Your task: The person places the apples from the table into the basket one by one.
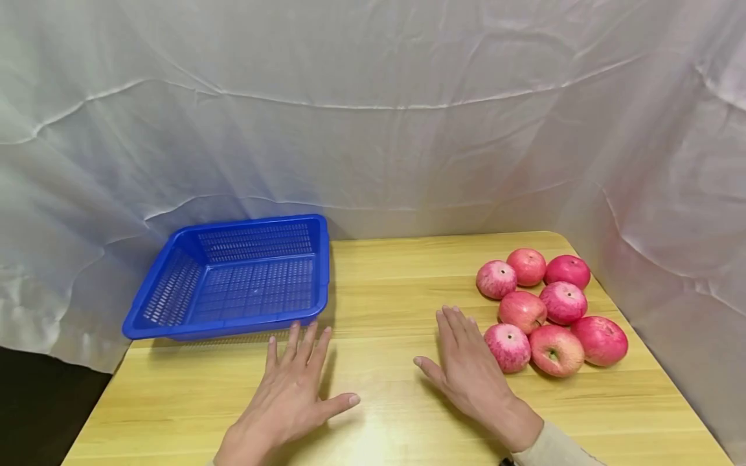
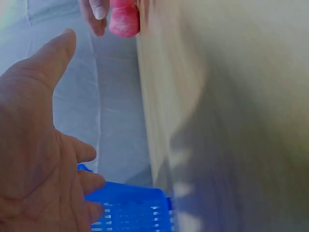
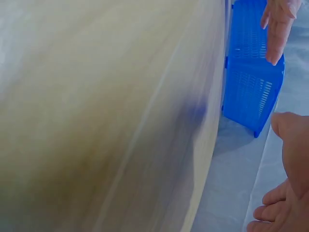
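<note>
My left hand (image 1: 287,395) is held over the table with fingers spread and nothing in it; its fingertips overlap the near rim of a blue plastic basket (image 1: 233,325) in the head view. No items lie inside that basket. On the right, my other hand (image 1: 471,375) has straight fingers and the thumb apart, also holding nothing. Just beside it lies a cluster of several red-pink apples, the closest being a streaked apple (image 1: 508,348). Another apple (image 1: 557,351) shows its stem hollow. In the left wrist view, apples (image 2: 124,21) appear past the right hand's fingers.
A light wood-grain table (image 1: 384,291) carries everything. Pale grey cloth (image 1: 373,155) hangs behind the table and along its sides. The basket stands at the back left, the apples near the right edge. A dark area (image 1: 41,395) shows beyond the table's left edge.
</note>
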{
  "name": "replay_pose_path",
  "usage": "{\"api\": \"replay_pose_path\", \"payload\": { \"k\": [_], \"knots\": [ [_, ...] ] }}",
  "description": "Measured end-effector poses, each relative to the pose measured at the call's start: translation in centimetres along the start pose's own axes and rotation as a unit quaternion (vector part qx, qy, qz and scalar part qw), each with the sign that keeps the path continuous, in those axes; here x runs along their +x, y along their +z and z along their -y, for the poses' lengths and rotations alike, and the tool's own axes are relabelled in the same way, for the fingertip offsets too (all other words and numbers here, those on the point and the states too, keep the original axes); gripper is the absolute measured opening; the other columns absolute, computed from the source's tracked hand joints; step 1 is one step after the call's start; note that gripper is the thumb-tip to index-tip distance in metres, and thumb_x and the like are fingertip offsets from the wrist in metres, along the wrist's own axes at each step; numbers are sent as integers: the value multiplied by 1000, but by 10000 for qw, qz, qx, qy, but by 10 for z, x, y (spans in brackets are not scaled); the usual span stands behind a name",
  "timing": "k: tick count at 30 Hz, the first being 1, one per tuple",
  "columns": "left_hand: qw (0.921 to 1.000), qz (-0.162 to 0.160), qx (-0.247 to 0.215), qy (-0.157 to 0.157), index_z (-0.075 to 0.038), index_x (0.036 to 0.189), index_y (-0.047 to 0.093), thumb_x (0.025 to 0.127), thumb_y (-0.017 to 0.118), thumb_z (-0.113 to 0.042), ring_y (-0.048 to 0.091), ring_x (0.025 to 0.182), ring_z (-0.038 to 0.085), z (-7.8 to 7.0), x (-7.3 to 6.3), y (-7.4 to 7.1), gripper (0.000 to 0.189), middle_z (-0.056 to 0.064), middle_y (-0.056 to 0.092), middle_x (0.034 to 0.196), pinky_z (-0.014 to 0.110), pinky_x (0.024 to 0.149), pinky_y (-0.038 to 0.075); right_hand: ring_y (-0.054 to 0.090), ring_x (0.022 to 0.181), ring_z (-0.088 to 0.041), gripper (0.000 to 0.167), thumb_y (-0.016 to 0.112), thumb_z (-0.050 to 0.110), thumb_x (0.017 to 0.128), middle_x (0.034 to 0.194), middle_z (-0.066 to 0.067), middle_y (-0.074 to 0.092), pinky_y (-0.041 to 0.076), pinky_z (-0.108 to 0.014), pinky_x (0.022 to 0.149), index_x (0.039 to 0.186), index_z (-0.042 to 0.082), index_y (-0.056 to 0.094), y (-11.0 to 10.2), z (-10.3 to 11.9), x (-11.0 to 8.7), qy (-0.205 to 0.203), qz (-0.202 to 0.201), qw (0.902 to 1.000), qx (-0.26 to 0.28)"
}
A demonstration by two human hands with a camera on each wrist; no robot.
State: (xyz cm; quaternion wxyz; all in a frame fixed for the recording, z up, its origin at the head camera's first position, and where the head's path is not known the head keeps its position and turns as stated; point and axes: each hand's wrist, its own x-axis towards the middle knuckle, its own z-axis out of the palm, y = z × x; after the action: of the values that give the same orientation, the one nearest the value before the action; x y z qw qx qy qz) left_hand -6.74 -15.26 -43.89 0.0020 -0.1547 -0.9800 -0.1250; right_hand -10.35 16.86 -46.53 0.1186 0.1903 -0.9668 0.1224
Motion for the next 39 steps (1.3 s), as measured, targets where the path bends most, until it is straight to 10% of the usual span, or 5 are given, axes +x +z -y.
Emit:
{"api": "replay_pose_path", "payload": {
  "k": [9, 20, 31, 39],
  "knots": [
    [9999, -78, -80, -91, -6, 161, 43, 93, 52, -82, 29, 158, 45, 4, -6, -21, 103, 21, 36, 168, 69, 124, 27, 51, 140, -45, 78, 72, 44, 99, 151, -29, 52, 42, -57, 119, 151, -9, 48, -4, 1, 2, -126, -542, 9981, 272],
    [9920, -1211, -181, -302, -4, 145, 61, 105, 64, -42, 57, 137, 44, 23, -9, -55, 56, 21, 62, 147, 64, 110, 48, 53, 138, -43, 68, 74, 37, 100, 149, -25, 55, 48, -59, 113, 149, -5, 52, -15, 15, 15, -39, -752, 9925, 962],
    [9785, -1936, -199, -679, 3, 152, 50, 105, 64, -38, 42, 145, 55, 87, 1, -74, 64, 34, 50, 153, 74, 119, 28, 48, 145, -41, 71, 71, 39, 101, 156, -25, 49, 41, -55, 121, 153, -4, 48, -21, 44, 36, -287, -538, 9915, 1150],
    [9785, -1439, -113, -1471, 0, 167, 22, 107, 45, -62, 5, 160, 52, 123, 6, -77, 89, 33, 21, 170, 81, 120, 0, 49, 145, -40, 71, 70, 39, 102, 156, -24, 49, 39, -52, 123, 153, -5, 48, -17, 66, 53, -816, -533, 9910, 918]
  ]
}}
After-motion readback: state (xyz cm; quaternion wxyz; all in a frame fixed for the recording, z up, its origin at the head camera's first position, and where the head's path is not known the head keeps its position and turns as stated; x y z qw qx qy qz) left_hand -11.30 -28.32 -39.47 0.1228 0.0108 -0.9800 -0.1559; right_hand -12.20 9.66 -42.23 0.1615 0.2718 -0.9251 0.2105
